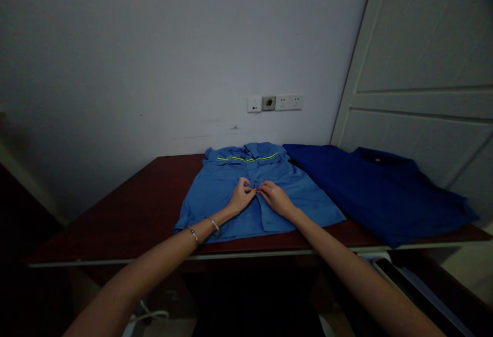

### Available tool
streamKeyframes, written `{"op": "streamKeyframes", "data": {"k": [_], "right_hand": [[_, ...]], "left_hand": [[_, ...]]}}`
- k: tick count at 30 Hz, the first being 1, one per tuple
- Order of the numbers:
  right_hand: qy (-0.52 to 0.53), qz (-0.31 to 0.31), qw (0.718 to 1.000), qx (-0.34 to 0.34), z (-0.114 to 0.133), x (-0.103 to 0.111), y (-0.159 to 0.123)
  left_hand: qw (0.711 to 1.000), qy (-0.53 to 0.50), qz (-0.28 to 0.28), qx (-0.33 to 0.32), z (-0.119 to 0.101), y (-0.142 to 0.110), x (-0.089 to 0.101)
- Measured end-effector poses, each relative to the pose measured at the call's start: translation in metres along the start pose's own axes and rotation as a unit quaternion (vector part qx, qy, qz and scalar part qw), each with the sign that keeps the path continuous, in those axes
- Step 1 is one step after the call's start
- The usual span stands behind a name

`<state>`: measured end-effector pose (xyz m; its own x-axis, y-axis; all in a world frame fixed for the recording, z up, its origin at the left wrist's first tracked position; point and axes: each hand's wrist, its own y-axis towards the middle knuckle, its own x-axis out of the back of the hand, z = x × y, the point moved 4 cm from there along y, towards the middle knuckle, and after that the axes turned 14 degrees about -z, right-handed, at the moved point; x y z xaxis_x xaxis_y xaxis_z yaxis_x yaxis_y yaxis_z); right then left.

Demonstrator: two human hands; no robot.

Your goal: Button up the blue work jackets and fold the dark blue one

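A light blue work shirt (215, 188) with a yellow-green stripe across the chest lies front side up on the table, its collar toward the wall. Over its front placket, my left hand (242, 195) pinches one edge of the fabric. My right hand (275, 197) meets it there, fingertips closed on the other edge of the placket. Both sets of fingertips nearly touch; any button between them is too small to make out. Below the hands the placket hangs slightly apart toward the hem. Two bracelets circle my left wrist.
A dark blue garment (370, 193) is spread on the right of the reddish-brown table (134, 208). Wall sockets (283, 103) sit behind the table, with a white panelled door (416, 70) at right. An open drawer (419, 285) holding items juts out below the table's right front edge.
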<state>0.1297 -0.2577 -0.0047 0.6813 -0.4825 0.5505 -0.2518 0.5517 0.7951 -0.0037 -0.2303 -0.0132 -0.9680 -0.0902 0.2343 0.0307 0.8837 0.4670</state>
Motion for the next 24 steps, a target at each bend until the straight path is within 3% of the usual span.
{"op": "streamKeyframes", "data": {"k": [24], "right_hand": [[-0.050,-0.004,0.997,0.057,0.0078,0.0076,0.0028]], "left_hand": [[0.999,-0.041,0.004,0.012,0.0077,0.0007,-0.0024]]}}
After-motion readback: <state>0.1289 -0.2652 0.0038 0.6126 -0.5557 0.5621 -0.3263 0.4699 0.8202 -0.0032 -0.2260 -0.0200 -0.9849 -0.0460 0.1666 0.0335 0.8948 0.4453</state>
